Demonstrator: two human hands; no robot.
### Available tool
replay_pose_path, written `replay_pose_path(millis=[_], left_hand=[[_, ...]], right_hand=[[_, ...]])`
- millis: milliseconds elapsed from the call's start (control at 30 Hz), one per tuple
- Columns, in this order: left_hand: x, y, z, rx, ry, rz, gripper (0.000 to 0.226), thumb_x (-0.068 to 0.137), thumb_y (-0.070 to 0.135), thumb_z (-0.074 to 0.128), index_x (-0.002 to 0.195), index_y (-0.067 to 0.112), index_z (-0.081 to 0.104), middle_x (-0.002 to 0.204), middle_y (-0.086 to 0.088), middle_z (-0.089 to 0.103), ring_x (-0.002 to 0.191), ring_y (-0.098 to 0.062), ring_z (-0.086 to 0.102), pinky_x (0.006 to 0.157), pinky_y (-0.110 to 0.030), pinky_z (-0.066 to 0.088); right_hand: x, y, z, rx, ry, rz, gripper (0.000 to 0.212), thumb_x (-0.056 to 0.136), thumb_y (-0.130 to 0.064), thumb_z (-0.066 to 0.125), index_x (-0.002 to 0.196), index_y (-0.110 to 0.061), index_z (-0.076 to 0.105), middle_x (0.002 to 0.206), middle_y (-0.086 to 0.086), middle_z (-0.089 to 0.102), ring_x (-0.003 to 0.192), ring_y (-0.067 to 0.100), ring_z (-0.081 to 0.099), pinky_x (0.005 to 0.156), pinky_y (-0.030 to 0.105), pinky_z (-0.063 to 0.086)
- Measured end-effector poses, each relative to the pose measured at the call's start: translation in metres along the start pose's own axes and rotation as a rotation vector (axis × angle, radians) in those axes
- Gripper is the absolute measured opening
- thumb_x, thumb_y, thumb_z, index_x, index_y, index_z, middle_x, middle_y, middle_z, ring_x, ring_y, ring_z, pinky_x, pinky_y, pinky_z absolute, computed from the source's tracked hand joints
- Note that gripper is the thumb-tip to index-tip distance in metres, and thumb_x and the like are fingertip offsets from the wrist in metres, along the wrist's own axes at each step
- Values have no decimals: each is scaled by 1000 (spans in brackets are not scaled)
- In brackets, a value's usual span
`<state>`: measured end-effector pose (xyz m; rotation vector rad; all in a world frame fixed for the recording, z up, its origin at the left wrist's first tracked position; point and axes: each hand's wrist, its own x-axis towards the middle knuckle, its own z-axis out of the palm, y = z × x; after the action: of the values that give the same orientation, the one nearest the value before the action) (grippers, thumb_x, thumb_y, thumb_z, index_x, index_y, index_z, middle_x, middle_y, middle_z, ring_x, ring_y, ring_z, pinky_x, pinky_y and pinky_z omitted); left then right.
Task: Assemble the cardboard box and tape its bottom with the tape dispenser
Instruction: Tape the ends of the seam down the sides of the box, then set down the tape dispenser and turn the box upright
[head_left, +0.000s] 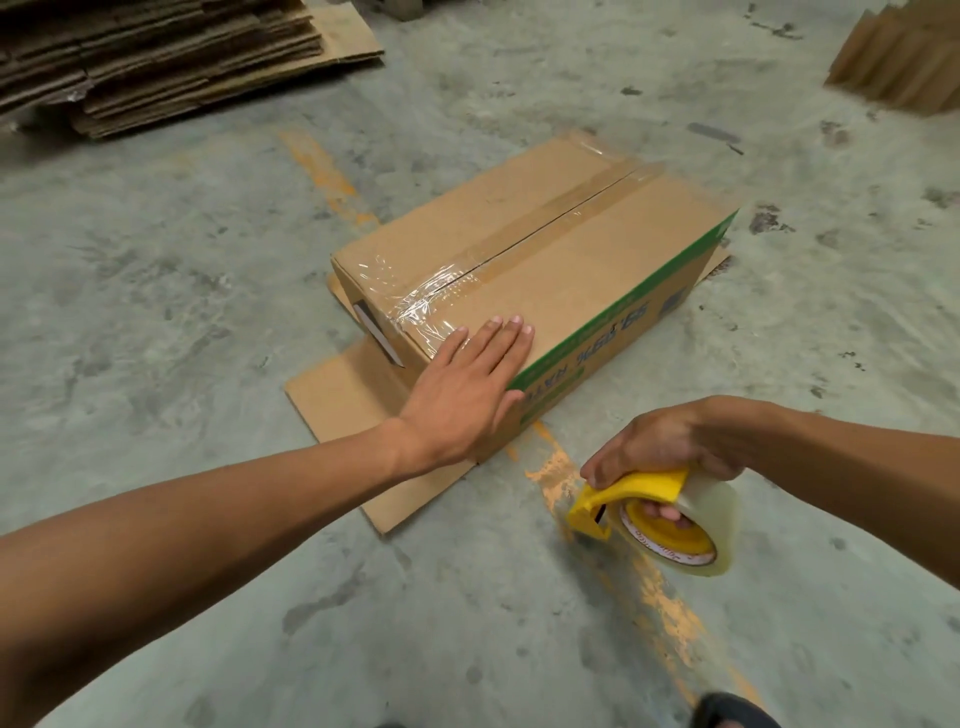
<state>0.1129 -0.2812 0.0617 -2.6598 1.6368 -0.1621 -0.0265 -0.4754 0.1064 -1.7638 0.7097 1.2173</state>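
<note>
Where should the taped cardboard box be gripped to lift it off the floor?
Probably by its two short ends, one hand on each: the cardboard box is long and wide, and a cut handle slot shows in the near-left end. The left hand rests flat on top.

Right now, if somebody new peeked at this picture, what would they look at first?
Probably the big cardboard box in the middle of the grey floor, with shiny clear tape running along its top seam. Next, the left hand lying flat on the box's near corner. Then the bright yellow tape dispenser gripped in the right hand, low over the floor just in front of the box.
</note>
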Motion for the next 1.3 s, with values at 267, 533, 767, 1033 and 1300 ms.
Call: replay_pose_path(millis=[267, 533, 767, 1033, 1300], left_hand=[[-29, -60, 4, 76, 20, 138, 64, 101, 49, 28, 155, 15, 19, 161, -5, 23, 148, -21, 21, 120, -41, 19], [-98, -141, -7, 49, -56, 155, 64, 102, 44, 34, 156, 18, 14, 163, -5, 17, 151, -20, 13, 122, -40, 13], [-160, -155, -8, 11, -74, -24, 61, 104, 41, 31, 156, 15, 13, 164, -5, 14, 151, -23, 11, 121, -46, 17], [-196, -117, 9, -12, 65, -197, 60, 102, 23, 42, 155, 11, 19, 163, -6, 16, 151, -28, 11, 121, -47, 14], [-200, -107, 11, -31, 93, -220, 62, 100, 20, 45, 155, 11, 18, 164, -6, 14, 151, -28, 10, 121, -49, 15]], right_hand=[[1, -22, 16, -56, -43, -160, 39, 91, -27, 67, 130, -26, 60, 66, 18, 63, 40, 21, 56, 52, 30, 54], [8, -57, 57, -542, 147, -541, 57, 93, -31, 60, 144, -47, 41, 144, -4, 48, 111, 14, 59, 86, 18, 48], [48, -60, 111, -1183, 33, -650, 77, 96, -31, 50, 150, -55, 1, 135, 19, 50, 124, 37, 48, 100, 42, 40], [81, -52, 140, -1683, 122, -959, 72, 102, -17, 38, 148, -56, -1, 132, 24, 49, 113, 43, 53, 88, 50, 48], [66, -72, 131, -1555, 154, -1155, 49, 98, -45, 31, 146, -54, 28, 119, 13, 61, 102, 38, 62, 80, 43, 48]])
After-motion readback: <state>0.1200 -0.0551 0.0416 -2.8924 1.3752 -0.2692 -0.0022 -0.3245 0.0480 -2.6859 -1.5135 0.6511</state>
